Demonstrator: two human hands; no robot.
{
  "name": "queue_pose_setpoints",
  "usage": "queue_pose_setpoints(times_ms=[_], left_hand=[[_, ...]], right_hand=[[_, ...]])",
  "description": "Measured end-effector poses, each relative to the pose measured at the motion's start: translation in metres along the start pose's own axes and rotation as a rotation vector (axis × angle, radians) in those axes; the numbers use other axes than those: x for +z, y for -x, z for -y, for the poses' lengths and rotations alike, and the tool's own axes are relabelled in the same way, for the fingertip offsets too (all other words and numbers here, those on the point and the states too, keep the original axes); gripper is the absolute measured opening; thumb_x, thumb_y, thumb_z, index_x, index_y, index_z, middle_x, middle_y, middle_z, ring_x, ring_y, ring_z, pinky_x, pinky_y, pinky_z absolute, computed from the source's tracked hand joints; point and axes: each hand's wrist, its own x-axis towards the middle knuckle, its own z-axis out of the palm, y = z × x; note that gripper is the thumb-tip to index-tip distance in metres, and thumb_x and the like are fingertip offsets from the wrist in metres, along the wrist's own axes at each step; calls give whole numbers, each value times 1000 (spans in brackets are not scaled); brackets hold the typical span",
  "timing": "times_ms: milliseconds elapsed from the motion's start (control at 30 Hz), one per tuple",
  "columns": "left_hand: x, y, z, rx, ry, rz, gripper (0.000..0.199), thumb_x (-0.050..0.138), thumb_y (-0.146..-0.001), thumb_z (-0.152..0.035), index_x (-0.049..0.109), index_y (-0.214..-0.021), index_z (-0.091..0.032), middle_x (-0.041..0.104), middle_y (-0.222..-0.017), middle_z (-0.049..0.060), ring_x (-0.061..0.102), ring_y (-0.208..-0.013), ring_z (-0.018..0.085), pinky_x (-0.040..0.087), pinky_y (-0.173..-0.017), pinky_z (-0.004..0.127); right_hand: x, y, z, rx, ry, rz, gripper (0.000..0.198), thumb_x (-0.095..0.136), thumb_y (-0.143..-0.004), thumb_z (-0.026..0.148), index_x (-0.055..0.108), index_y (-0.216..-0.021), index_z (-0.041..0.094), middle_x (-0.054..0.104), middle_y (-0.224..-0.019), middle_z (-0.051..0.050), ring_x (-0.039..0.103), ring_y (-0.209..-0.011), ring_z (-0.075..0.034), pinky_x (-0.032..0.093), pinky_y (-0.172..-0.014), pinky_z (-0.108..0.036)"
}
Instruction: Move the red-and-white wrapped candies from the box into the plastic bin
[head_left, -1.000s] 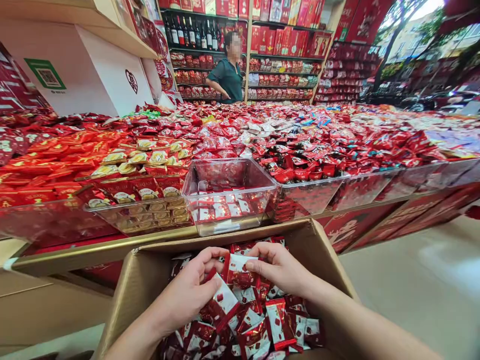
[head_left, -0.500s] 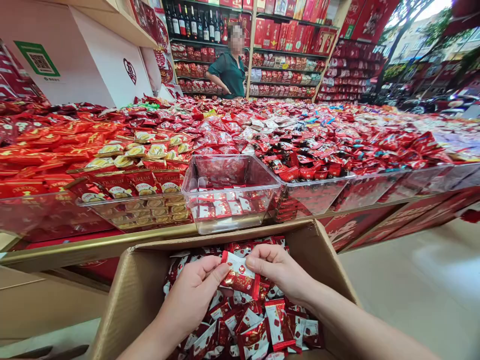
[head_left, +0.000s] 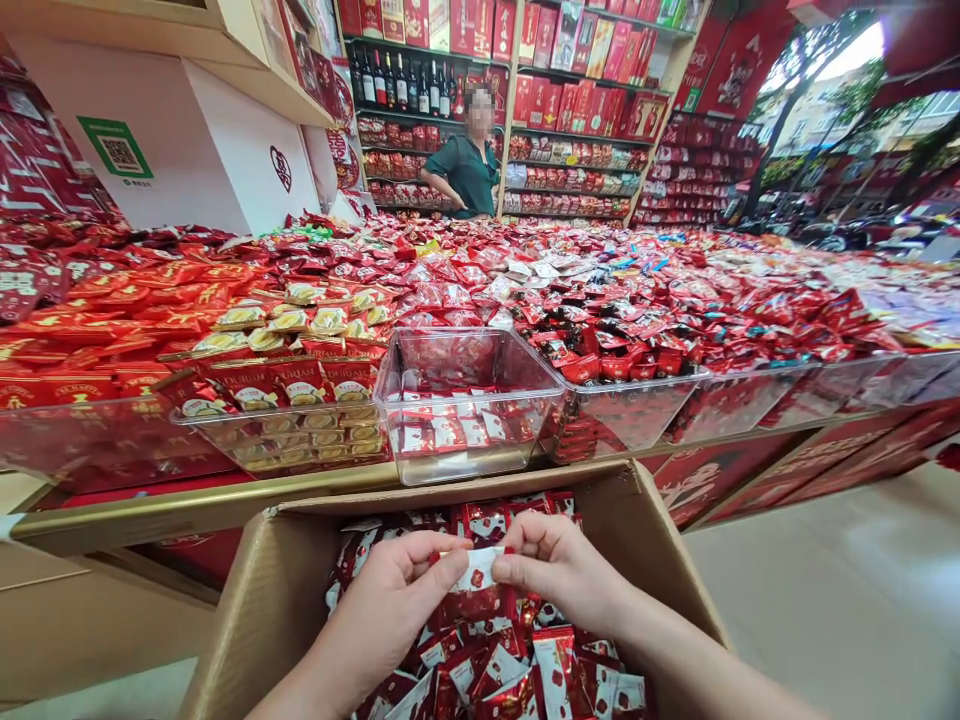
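A red-and-white wrapped candy is stretched between my two hands, above a cardboard box. My left hand pinches its left end between thumb and fingers. The right end is pinched by my right hand. Under them, the box is full of loose candies in the same red-and-white wrappers, lying at all angles. Just beyond the box stands a clear plastic bin, with rows of matching candies in its lower part.
Durian-printed packets fill the bin to the left, and dark red candies the one to the right. A gold-edged counter rail runs behind the box. A person stands beyond the display, before shelves of bottles and red boxes.
The view has tilted up slightly, so everything sits lower in the picture. The held candy has tipped, with its white part now towards the top. Both hands keep their pinch.
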Motion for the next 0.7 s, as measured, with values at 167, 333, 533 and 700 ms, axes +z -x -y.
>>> queue_pose_setpoints(times_ms=[167,333,533,700], left_hand=[[-2,-7,12,80,-150,-79,38,52,-77,-42,64,-104,-18,71,-97,6,61,-90,22,43,-84,34],[0,-9,19,78,-115,-122,46,52,-77,-41,56,-114,-15,58,-122,9,47,-116,22,29,-103,36],[3,2,15,66,120,-133,56,53,-71,-56,52,-116,-22,70,-101,4,63,-76,17,47,-69,28],[-1,12,-1,147,280,-118,56,43,-73,-63,49,-109,-21,71,-78,2,61,-63,15,38,-56,25]], right_hand=[[9,4,1,-345,476,-225,11,53,-79,27,54,-83,17,54,-77,-3,47,-65,-11,40,-60,-24],[24,6,-4,-594,787,-189,36,67,-65,38,51,-90,19,55,-88,-7,54,-78,-17,48,-68,-27],[23,0,-11,-740,1184,-236,30,58,-66,21,51,-94,18,62,-104,-12,61,-85,-25,52,-69,-34],[14,12,41,-995,1243,-249,27,47,-67,8,50,-90,20,69,-87,-8,65,-73,-19,53,-61,-27]])
